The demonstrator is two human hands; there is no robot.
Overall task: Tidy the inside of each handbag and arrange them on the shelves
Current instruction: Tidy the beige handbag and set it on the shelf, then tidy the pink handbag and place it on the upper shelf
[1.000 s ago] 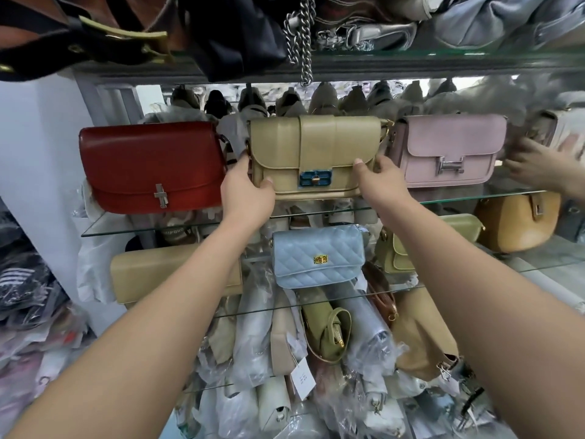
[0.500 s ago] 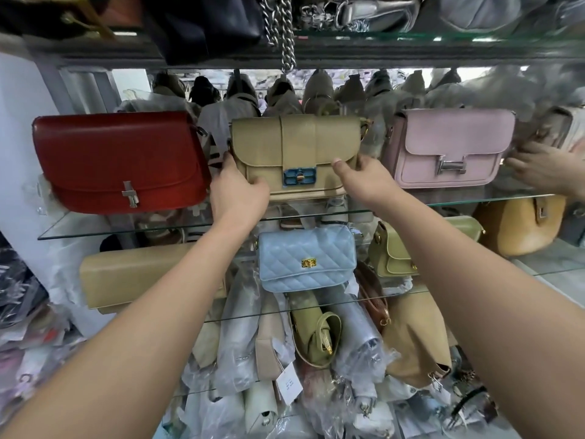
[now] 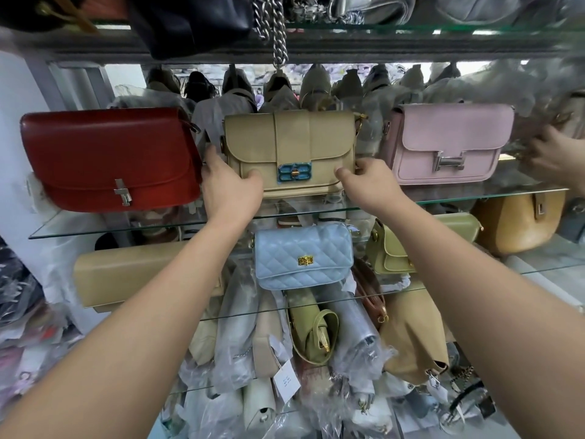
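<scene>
In the head view, the beige handbag (image 3: 285, 144) stands upright on the upper glass shelf (image 3: 95, 228), between the red bag (image 3: 107, 156) and the pink bag (image 3: 449, 141), with its flap down and its blue clasp facing out. The left hand (image 3: 229, 185) grips its lower left corner, thumb on the front and fingers round the end. The right hand (image 3: 373, 182) grips the lower right corner the same way. The base looks to be down on the glass, though whether the full weight is resting there cannot be told. Its closed flap suggests the inside has already been seen to, so this bag is probably at the placing step, with only squaring up and letting go left. That row reads as nearly arranged, three bags side by side and facing front. The shelf below holds the blue quilted bag (image 3: 304, 258), a long tan clutch (image 3: 139, 274) and an olive bag (image 3: 389, 251), set out more loosely. Lower still, many plastic-wrapped bags (image 3: 234, 343) lie heaped and unsorted, so much of the job seems to remain. At the right edge another person's hand (image 3: 554, 153) reaches toward wrapped goods; what it holds is too blurred to tell
</scene>
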